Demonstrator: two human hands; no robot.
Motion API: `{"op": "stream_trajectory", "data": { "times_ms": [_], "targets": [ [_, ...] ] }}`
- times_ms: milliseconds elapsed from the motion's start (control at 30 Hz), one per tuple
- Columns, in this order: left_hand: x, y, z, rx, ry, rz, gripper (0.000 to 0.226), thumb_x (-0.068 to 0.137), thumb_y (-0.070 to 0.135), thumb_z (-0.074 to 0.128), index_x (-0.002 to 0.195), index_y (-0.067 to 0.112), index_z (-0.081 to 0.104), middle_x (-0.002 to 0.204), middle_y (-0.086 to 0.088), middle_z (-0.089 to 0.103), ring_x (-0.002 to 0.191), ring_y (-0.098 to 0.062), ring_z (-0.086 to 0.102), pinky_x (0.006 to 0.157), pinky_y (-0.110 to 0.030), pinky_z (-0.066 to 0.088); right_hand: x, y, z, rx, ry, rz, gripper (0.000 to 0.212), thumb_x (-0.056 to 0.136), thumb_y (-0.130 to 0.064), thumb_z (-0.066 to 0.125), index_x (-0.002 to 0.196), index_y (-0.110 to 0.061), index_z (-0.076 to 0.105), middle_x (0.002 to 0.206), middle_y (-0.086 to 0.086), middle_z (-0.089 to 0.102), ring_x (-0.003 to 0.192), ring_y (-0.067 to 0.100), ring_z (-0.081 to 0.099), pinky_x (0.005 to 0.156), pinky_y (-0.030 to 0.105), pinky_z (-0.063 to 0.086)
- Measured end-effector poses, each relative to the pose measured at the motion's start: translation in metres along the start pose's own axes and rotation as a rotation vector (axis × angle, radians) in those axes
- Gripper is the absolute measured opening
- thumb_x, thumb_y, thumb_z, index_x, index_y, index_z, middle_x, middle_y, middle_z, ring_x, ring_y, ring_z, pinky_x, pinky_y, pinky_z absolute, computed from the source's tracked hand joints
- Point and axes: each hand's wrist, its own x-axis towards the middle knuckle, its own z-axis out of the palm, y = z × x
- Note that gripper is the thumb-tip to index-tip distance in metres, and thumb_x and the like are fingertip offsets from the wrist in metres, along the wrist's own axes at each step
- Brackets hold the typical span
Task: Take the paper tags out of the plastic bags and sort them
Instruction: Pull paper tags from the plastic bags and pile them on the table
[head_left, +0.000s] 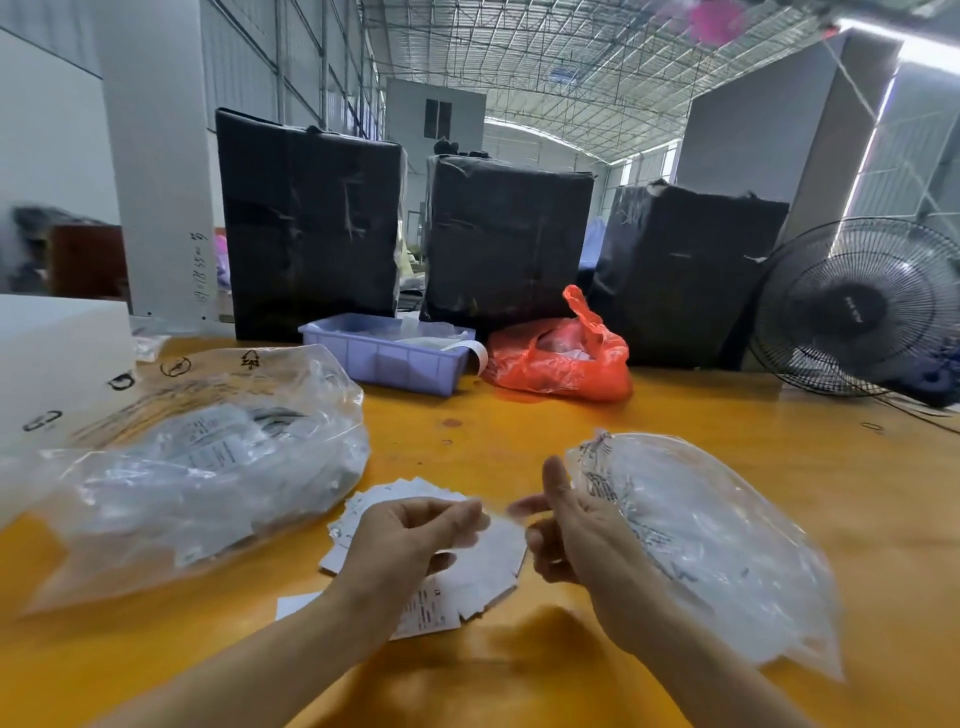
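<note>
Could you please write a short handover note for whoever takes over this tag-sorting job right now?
Left hand: over the pile of loose tags on the table, fingers curled; blurred, so its grip is unclear.
Right hand: holds a clear small bag, which looks nearly empty.
Done: some tags are out, lying in a loose heap.
Left: the big bag to the left still holds packets of tags; the heap is not yet sorted.
</note>
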Motion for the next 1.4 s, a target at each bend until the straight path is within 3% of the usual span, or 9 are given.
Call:
{"op": "stream_trajectory", "data": {
  "times_ms": [133,267,400,567,700,900,1133,1300,1400],
  "targets": [
    [-0.001,0.001,0.0,-0.004,-0.015,0.017,0.022,0.064,0.033,0.074,0.068,0.011,0.074,0.075,-0.006,0.074,0.063,-0.009,0.067,0.056,-0.017,0.049,-0.003,0.004,0.003,-0.115,-0.103,-0.066,0.05,0.068,-0.065,0.061,0.082,-0.019,0.074,0.085,-0.002,0.072,0.071,0.004,0.063,0.06,0.017,0.047],
    [-0.001,0.001,-0.001,-0.012,-0.023,0.031,0.036,0.065,0.038,0.073,0.079,0.006,0.07,0.076,-0.011,0.073,0.063,-0.014,0.068,0.054,-0.016,0.05,-0.004,0.006,0.002,-0.031,-0.174,-0.096,0.018,0.081,-0.029,0.069,0.079,-0.012,0.073,0.072,0.002,0.07,0.066,0.009,0.061,0.061,0.019,0.047],
    [0.0,0.002,-0.002,-0.015,-0.094,-0.049,0.057,0.054,0.024,0.082,0.104,0.007,0.06,0.082,-0.012,0.074,0.07,-0.019,0.071,0.057,-0.019,0.052,-0.004,0.005,0.002,0.087,-0.083,-0.128,0.022,0.067,-0.032,0.072,0.07,-0.011,0.071,0.065,0.005,0.068,0.059,0.009,0.059,0.054,0.016,0.045],
    [-0.002,0.005,-0.001,0.008,-0.037,-0.013,0.055,0.051,0.019,0.081,0.101,0.009,0.06,0.078,-0.011,0.074,0.065,-0.014,0.069,0.057,-0.02,0.05,-0.003,0.005,0.001,0.115,-0.022,-0.119,0.025,0.063,-0.034,0.075,0.07,-0.01,0.069,0.065,0.004,0.068,0.057,0.008,0.059,0.052,0.015,0.044],
    [0.005,0.007,-0.005,-0.253,0.103,-0.027,0.057,0.05,0.013,0.077,0.103,0.009,0.057,0.07,-0.007,0.069,0.061,-0.013,0.059,0.063,-0.024,0.047,-0.003,0.006,0.004,0.106,-0.127,-0.04,0.012,0.077,-0.012,0.073,0.079,-0.003,0.066,0.072,0.011,0.071,0.059,0.012,0.061,0.054,0.02,0.048],
    [-0.001,0.006,0.0,-0.266,-0.061,-0.041,0.046,0.052,0.025,0.078,0.092,0.003,0.071,0.09,-0.014,0.072,0.08,-0.016,0.068,0.073,-0.026,0.051,-0.009,0.011,0.025,0.495,-0.165,0.018,0.016,0.068,-0.007,0.071,0.079,0.003,0.063,0.071,0.018,0.069,0.062,0.02,0.068,0.056,0.022,0.054],
    [0.022,0.027,-0.035,-0.239,0.227,0.127,0.016,0.068,0.006,0.072,0.082,-0.002,0.067,0.07,-0.006,0.072,0.069,-0.013,0.07,0.065,-0.02,0.052,-0.006,0.026,0.031,-0.583,0.019,-0.548,0.012,0.088,-0.017,0.064,0.099,-0.021,0.065,0.092,-0.016,0.064,0.086,-0.001,0.059,0.074,0.01,0.046],
    [0.033,0.024,-0.054,-0.223,0.359,0.132,0.012,0.076,-0.005,0.069,0.082,0.004,0.065,0.078,-0.012,0.068,0.072,-0.018,0.067,0.067,-0.021,0.058,-0.002,0.032,0.043,-0.925,-0.181,-0.673,0.042,0.089,-0.043,0.058,0.125,-0.024,0.053,0.127,-0.011,0.053,0.121,0.004,0.036,0.095,0.008,0.023],
    [0.034,0.018,-0.053,-0.121,0.341,0.119,0.012,0.078,-0.004,0.069,0.087,0.005,0.068,0.066,-0.002,0.067,0.058,-0.006,0.061,0.048,-0.011,0.046,0.003,0.032,0.036,-0.965,-0.143,-0.627,0.055,0.084,-0.052,0.059,0.131,-0.026,0.048,0.133,-0.014,0.046,0.127,0.003,0.029,0.102,0.012,0.021]
  ]
}}
